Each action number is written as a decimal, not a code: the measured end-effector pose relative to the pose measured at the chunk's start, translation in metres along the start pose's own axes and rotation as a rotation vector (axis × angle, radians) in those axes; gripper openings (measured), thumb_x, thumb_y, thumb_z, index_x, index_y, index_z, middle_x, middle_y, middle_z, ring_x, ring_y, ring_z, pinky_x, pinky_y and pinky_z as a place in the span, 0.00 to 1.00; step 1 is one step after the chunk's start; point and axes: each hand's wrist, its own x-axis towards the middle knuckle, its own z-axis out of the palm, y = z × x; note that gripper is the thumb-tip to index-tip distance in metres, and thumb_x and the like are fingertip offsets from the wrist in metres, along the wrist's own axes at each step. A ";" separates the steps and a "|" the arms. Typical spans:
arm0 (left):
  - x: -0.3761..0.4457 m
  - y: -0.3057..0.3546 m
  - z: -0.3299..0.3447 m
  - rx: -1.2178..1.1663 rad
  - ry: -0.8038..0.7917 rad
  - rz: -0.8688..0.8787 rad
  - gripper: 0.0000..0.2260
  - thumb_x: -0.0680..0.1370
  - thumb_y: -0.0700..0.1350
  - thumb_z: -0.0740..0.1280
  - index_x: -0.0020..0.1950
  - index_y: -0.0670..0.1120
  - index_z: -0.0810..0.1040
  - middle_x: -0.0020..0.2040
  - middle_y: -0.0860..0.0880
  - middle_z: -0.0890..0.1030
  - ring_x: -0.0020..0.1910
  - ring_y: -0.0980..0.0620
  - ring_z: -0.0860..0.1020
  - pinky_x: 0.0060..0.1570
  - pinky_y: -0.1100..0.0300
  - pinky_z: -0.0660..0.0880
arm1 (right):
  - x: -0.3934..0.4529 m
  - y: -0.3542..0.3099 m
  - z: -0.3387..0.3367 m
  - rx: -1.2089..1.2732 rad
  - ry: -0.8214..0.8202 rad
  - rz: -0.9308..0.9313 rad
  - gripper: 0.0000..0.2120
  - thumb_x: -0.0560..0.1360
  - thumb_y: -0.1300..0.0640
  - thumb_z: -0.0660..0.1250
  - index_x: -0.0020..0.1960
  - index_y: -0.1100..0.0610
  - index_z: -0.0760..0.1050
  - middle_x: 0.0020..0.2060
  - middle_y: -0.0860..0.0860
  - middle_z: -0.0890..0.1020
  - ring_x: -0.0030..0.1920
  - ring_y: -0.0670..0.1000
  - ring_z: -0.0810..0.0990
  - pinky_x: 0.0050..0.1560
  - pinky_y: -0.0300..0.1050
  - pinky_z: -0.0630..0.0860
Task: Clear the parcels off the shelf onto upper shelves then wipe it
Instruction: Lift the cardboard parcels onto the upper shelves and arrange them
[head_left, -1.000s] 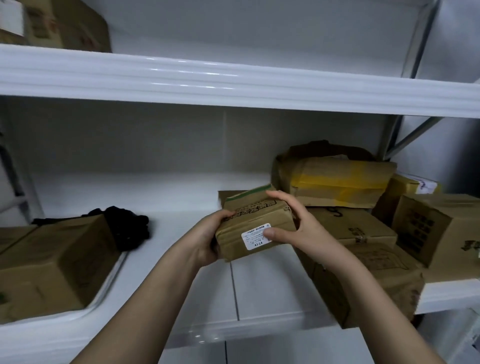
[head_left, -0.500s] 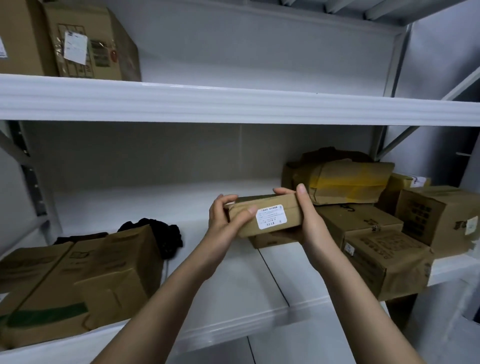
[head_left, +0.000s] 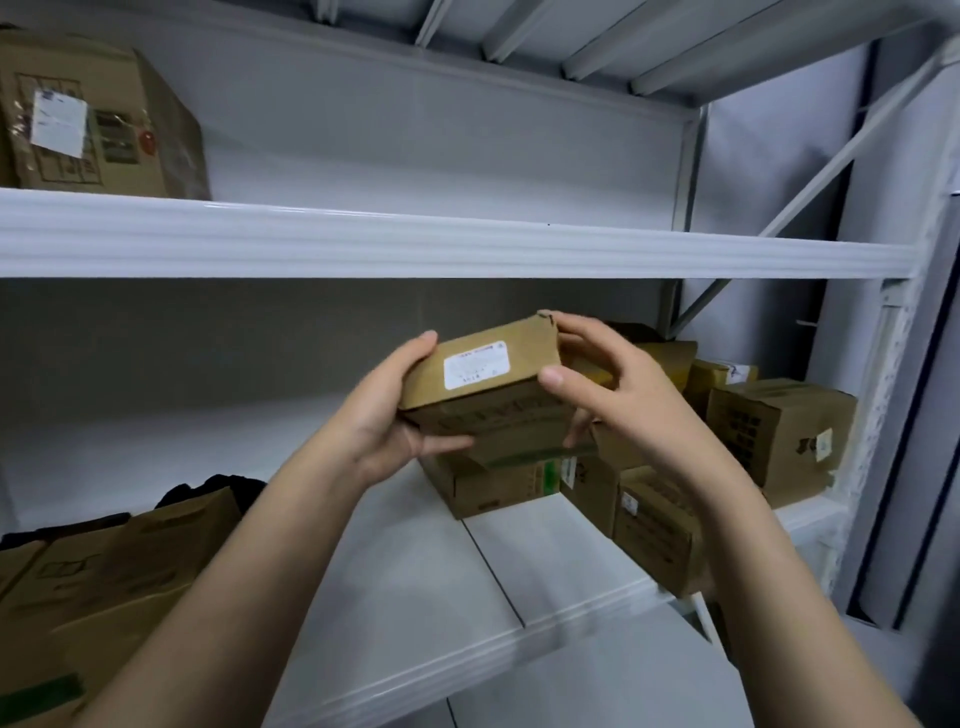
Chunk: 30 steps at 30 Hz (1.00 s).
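Parcel (head_left: 488, 384) gripped by left hand (head_left: 387, 415), right hand (head_left: 618, 400); sealed, contents unseen; label illegible.

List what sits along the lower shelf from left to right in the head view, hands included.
Tilted carton → black cloth → left hand → small labelled parcel held by both hands → right hand → taped box at the far right.
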 end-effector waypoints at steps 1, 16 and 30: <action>0.002 0.003 0.002 -0.011 -0.023 -0.020 0.16 0.78 0.55 0.63 0.58 0.47 0.80 0.51 0.44 0.83 0.52 0.43 0.81 0.46 0.41 0.79 | 0.001 -0.003 -0.003 -0.026 0.027 -0.031 0.25 0.69 0.39 0.70 0.65 0.35 0.69 0.61 0.38 0.74 0.51 0.44 0.81 0.35 0.39 0.79; -0.005 0.076 0.061 0.113 -0.220 0.218 0.16 0.77 0.56 0.62 0.58 0.48 0.80 0.51 0.42 0.82 0.51 0.43 0.81 0.39 0.46 0.80 | 0.015 -0.081 -0.019 -0.694 0.643 -0.443 0.32 0.72 0.31 0.52 0.66 0.49 0.71 0.56 0.46 0.78 0.53 0.47 0.75 0.46 0.38 0.68; -0.030 0.150 0.066 0.229 -0.157 0.705 0.14 0.80 0.52 0.58 0.54 0.45 0.77 0.47 0.47 0.84 0.49 0.50 0.81 0.51 0.51 0.79 | 0.063 -0.118 -0.005 -0.621 0.843 -0.639 0.37 0.73 0.34 0.52 0.74 0.56 0.62 0.65 0.51 0.73 0.57 0.50 0.65 0.56 0.44 0.64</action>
